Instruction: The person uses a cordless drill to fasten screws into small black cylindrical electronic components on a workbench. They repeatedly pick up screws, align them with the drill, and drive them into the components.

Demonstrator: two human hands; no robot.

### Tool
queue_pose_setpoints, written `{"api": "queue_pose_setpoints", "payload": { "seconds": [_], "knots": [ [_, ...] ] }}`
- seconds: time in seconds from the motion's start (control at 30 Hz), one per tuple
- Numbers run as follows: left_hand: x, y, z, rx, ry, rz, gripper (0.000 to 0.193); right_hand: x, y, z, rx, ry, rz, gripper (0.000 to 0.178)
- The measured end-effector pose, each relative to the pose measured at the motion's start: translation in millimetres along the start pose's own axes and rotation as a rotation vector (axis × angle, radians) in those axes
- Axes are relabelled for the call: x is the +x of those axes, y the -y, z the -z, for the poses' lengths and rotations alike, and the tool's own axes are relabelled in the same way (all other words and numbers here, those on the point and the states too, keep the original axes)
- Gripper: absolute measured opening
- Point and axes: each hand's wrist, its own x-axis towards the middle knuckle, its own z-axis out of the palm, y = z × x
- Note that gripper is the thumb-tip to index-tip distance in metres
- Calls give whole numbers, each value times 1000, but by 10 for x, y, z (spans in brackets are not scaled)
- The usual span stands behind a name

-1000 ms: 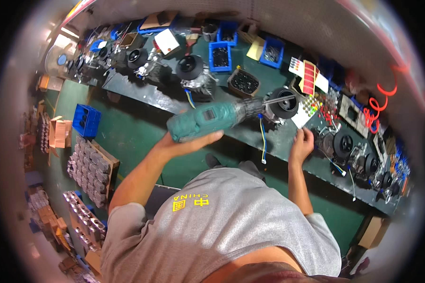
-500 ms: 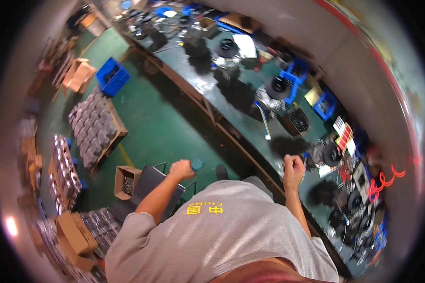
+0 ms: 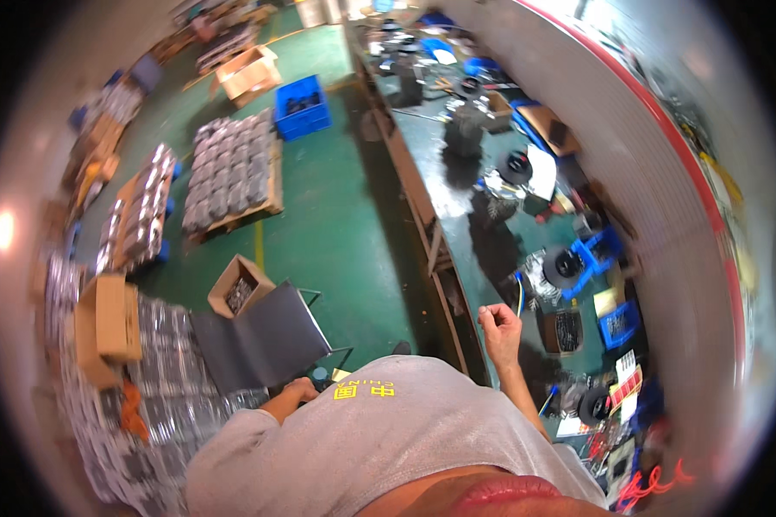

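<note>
My left hand [image 3: 300, 390] is low beside my shirt, next to the grey chair [image 3: 250, 345]. Its fingers are closed on a small round teal object [image 3: 320, 375], partly hidden; its exact kind does not show. Over the near edge of the long workbench [image 3: 467, 250], my right hand [image 3: 502, 334] is raised with thumb and fingers pinched together. Whether anything small is in that pinch cannot be seen. Past it lie a blue-and-yellow cable [image 3: 520, 295] and a box of small dark parts [image 3: 564, 332].
Black round-topped units [image 3: 564, 266] and blue bins [image 3: 619, 324] line the bench. On the green floor at left stand a carton of metal parts [image 3: 240, 289], a loaded pallet [image 3: 231, 168], a blue crate [image 3: 302, 108] and an open carton [image 3: 108, 332] over wrapped stacks.
My view has turned and shifted along the bench, showing more of the chair. My left hand has dropped back beside my body with the teal object; my right hand stays pinched near the bench edge.
</note>
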Motion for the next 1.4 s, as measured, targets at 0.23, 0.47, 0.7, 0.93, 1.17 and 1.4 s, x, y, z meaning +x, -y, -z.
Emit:
{"api": "queue_pose_setpoints", "payload": {
  "seconds": [0.23,0.47,0.7,0.93,1.17,1.4],
  "knots": [
    [196,144,-580,-414,-46,170,68,297,50,-357,63,201,17,19],
    [64,-94,-496,-413,-140,157,58,225,-63,-415,-29,276,-7,19],
    [104,65,-382,-474,-182,147,48,160,173,-858,-24,341,-47,18],
    [-76,330,-144,-439,-132,182,38,207,152,-1137,-102,377,14,18],
    [15,449,-186,-459,-119,162,37,152,158,-1253,-106,366,-42,19],
    [125,508,-250,-495,-63,178,43,194,87,-1437,-122,404,-9,18]
  ]
}}
